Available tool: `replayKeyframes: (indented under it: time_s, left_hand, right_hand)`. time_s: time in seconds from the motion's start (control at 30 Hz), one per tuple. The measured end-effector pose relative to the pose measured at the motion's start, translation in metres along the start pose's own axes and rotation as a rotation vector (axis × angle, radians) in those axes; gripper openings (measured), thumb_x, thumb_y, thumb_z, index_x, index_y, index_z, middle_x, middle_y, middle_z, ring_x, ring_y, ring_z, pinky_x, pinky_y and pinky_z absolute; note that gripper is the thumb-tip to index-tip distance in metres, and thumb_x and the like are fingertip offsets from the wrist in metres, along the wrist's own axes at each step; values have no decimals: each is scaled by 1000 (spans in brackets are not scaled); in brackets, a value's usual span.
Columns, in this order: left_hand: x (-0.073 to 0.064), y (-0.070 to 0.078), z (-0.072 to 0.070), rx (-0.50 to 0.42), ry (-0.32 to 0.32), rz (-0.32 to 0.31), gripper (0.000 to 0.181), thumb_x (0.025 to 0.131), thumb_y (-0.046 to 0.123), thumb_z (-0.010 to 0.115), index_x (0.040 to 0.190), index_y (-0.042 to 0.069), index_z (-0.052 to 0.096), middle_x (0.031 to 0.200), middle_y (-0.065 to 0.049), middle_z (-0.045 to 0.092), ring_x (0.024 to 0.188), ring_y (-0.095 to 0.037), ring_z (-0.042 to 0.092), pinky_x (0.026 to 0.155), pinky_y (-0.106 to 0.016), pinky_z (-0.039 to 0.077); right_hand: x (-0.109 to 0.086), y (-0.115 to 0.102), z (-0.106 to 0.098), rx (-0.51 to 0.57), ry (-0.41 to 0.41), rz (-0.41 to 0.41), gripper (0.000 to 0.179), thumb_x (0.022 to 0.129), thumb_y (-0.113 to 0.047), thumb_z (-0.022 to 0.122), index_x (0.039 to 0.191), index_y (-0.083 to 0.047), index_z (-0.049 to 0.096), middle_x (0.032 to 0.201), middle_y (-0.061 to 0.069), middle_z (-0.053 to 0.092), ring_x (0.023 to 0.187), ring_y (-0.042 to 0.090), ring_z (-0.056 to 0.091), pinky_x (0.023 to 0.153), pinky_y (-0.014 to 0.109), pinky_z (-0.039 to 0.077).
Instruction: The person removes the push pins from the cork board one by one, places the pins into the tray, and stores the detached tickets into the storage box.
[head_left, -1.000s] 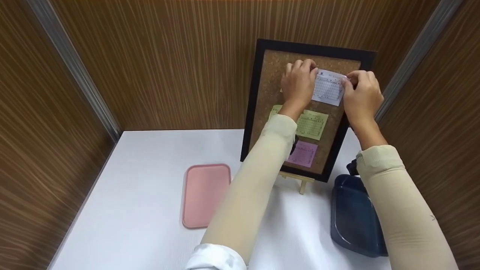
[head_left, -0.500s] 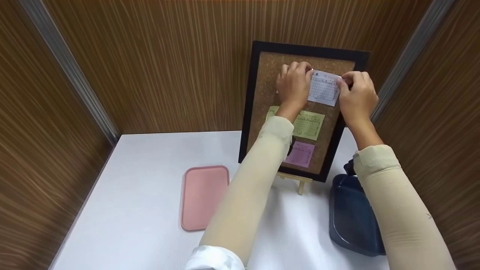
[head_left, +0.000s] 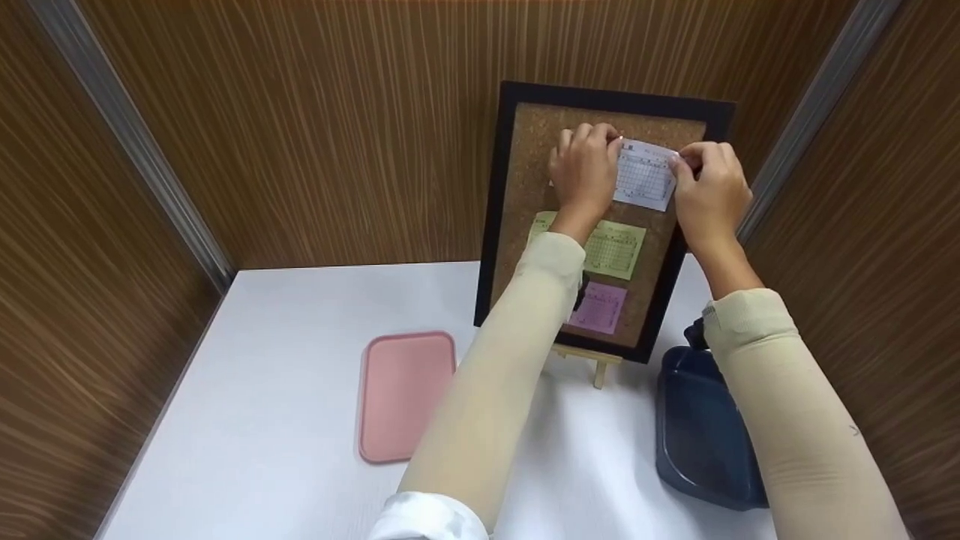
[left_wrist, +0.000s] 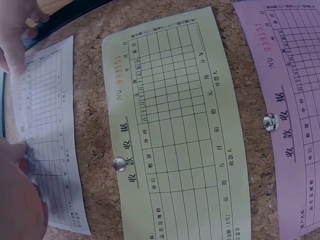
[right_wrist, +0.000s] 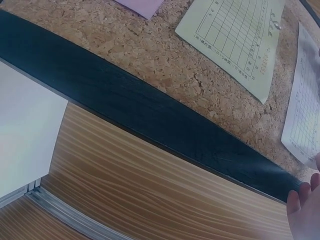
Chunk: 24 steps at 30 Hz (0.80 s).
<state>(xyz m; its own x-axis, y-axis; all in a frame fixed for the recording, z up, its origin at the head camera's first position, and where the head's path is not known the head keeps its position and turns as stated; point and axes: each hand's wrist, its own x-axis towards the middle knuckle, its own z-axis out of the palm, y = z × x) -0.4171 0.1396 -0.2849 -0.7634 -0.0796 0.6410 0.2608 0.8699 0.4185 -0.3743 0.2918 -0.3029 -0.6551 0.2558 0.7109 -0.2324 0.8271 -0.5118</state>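
A white printed receipt [head_left: 643,176] lies against the upper part of a black-framed cork board [head_left: 536,139]. My left hand [head_left: 585,165] holds it at the top edge with curled fingertips and covers its left portion. At its top right corner, my right hand [head_left: 712,187] pinches the paper between thumb and fingers. Below hang a yellow-green receipt [left_wrist: 170,120] and a pink receipt [left_wrist: 295,110]. One clear-headed pushpin [left_wrist: 119,164] sits at the green sheet's top edge, and another pushpin [left_wrist: 271,122] at the pink one's. What is under my left fingertips is hidden.
The board leans on a small wooden easel [head_left: 600,373]. On the white table [head_left: 285,375] lie a pink tray [head_left: 405,397] left of the easel and a dark blue bin [head_left: 705,435] at right, partly behind my right sleeve. Wood-grain panels [head_left: 337,135] enclose the table.
The head view has shifted a little, so the board and hands appear slightly further left. Both hands keep their places on the white receipt.
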Motion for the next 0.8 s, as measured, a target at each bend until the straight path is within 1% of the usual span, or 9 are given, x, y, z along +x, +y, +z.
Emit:
replayKeyframes:
  time_s: [0.17,0.37,0.47,0.63,0.73,0.8]
  left_hand:
    - [0,0,0,-34,-7,-30,19,99,46,59,109,35,70,111,18,67,109,-5,58,87,-25,45]
    - [0,0,1,-47,-13,-45,18,99,46,59,108,34,70,111,18,66,107,-5,58,86,-24,45]
    - [0,0,0,-56,-17,-47,18,99,46,59,107,34,69,111,18,66,107,-5,58,86,-24,44]
    - [1,0,0,-79,-25,-43,16,99,45,60,107,34,68,112,18,66,109,-4,57,87,-24,44]
    - [1,0,1,-86,-30,-41,16,99,45,60,108,35,68,113,18,66,110,-4,57,89,-25,44]
    - [1,0,1,-88,-34,-41,17,99,45,60,110,35,68,114,18,66,110,-4,57,89,-25,44]
  right_hand:
    - [-1,-2,0,13,-8,2,28,102,-34,59,112,-9,68,108,10,63,94,21,59,81,36,37]
    - [-2,-4,0,35,-13,13,29,102,-34,58,114,-9,68,108,8,66,92,18,58,82,35,37]
    - [-1,-4,1,41,-2,12,28,102,-34,60,113,-9,68,105,8,66,90,15,57,80,33,37]
    - [1,-2,2,51,33,8,25,100,-32,64,108,-9,70,98,5,66,83,4,51,75,28,33]
    - [0,-2,2,55,32,14,25,100,-32,64,108,-10,70,96,4,67,80,-3,47,75,27,33]
    - [0,-2,2,58,25,19,27,100,-34,63,110,-10,70,96,4,69,79,-3,48,75,29,34]
